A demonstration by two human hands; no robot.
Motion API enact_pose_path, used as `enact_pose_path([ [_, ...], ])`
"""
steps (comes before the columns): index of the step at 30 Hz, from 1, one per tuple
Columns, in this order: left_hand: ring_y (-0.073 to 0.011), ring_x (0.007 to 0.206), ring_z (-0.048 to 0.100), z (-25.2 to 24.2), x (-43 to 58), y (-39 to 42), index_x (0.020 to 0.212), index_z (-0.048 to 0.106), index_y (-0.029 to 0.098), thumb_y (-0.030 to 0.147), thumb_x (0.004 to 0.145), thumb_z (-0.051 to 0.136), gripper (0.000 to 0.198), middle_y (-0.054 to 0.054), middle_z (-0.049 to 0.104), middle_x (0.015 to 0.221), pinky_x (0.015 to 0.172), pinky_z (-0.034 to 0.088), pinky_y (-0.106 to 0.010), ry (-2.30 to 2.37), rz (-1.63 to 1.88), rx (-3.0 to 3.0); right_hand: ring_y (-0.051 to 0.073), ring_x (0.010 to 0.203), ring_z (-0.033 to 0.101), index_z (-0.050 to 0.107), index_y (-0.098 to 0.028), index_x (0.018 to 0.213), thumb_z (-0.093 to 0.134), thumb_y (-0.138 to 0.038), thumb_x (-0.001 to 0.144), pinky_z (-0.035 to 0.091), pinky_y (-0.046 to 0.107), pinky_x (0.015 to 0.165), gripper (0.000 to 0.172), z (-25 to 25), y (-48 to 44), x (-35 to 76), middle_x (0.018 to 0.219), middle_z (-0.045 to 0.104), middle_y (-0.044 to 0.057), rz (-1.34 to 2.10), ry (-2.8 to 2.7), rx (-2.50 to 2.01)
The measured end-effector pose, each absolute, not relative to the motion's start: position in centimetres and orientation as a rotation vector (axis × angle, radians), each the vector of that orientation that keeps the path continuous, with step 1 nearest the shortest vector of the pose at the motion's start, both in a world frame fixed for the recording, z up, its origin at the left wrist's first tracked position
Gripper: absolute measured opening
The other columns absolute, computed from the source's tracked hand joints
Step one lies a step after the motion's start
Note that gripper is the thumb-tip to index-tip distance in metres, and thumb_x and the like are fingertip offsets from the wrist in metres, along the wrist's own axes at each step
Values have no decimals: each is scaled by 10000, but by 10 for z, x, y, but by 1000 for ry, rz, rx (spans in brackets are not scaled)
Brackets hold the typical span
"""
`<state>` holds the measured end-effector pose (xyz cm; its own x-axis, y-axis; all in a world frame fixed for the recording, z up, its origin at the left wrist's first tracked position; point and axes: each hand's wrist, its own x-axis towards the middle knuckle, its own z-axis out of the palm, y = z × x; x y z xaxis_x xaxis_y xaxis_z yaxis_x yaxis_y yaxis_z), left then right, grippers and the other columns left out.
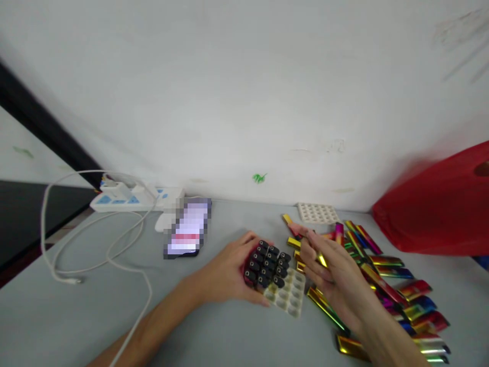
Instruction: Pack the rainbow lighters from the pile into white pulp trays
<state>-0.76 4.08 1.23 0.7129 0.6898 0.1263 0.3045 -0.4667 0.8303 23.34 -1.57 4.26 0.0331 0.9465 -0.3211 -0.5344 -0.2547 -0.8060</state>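
Note:
My left hand is wrapped round the left side of a white tray with rows of round hollows. Black-ended pieces stand in rows in its left part, and several hollows at its right show bare. A little red shows beside the black ends, by my fingers. Just right of the tray, my right hand has its fingers curled round a slim shiny gold piece, partly hidden by the fingers. Shiny coloured flat pieces lie loose around and under that hand.
A second white hollowed tray lies by the wall. At the right stands a red bag. A phone lies at the back left, beside a white power strip with plugs. A white cable loops across the left and over my left forearm.

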Motion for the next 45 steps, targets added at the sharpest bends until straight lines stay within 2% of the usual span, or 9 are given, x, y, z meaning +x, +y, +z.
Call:
enact_pose_path([
  [6,-341,1247,648,12,-8,39,1492,611,246,434,608,1076,1017,-77,634,1308,1126,519,-460,791,567,2040,65,498,152,744,-245,1309,711,-646,1012,155,203,429,500,33,-19,226,652,392,-82,1578,-626,-925],
  [10,-336,1247,653,13,-8,39,1491,608,254,447,622,1068,1002,-80,648,1326,1138,514,-464,793,565,2038,77,517,75,738,-177,922,750,-694,956,115,217,429,518,28,-16,228,615,208,-113,1704,-552,-854],
  [13,-342,1236,666,14,-8,39,1480,623,257,466,626,1062,982,-83,680,1323,1122,523,-461,780,567,2031,77,500,81,498,-205,634,738,-643,972,118,234,429,603,28,-14,229,590,196,-107,1798,-538,-776],
  [16,-338,1208,696,14,-10,40,1480,630,260,473,627,1059,978,-83,721,1325,1095,535,-445,745,588,1985,82,497,99,361,-239,604,733,-614,962,129,253,437,638,30,-16,229,577,197,-105,1815,-551,-740],
  [23,-332,1198,721,13,-11,41,1464,646,260,413,613,1069,963,-77,745,1325,1079,549,-429,739,598,1933,85,492,66,293,-264,602,671,-599,954,127,266,444,616,28,-19,225,556,146,-118,1732,-576,-874],
  [31,-334,1190,709,13,-10,42,1442,661,255,411,615,1061,932,-83,736,1309,1066,555,-428,744,578,1965,90,497,58,333,-259,607,640,-517,953,106,249,438,530,27,-21,221,559,152,-114,1679,-579,-940],
  [36,-338,1183,712,13,-10,42,1441,660,258,424,621,1057,926,-79,734,1290,1072,555,-440,737,582,1957,92,527,59,407,-239,662,728,-654,939,107,239,451,593,28,-20,220,603,168,-113,1711,-540,-918],
  [40,-335,1184,709,14,-10,43,1444,654,253,398,627,1055,922,-81,731,1293,1066,556,-433,728,574,1985,105,568,233,597,-226,858,781,-796,850,149,213,463,599,32,-19,217,707,387,-56,1668,-537,-973],
  [45,-331,1163,709,15,-9,43,1421,668,246,384,621,1053,899,-77,730,1267,1036,558,-421,727,581,2003,122,625,354,703,-223,990,792,-709,898,255,214,473,503,35,-20,213,802,476,-17,1621,-588,-934],
])
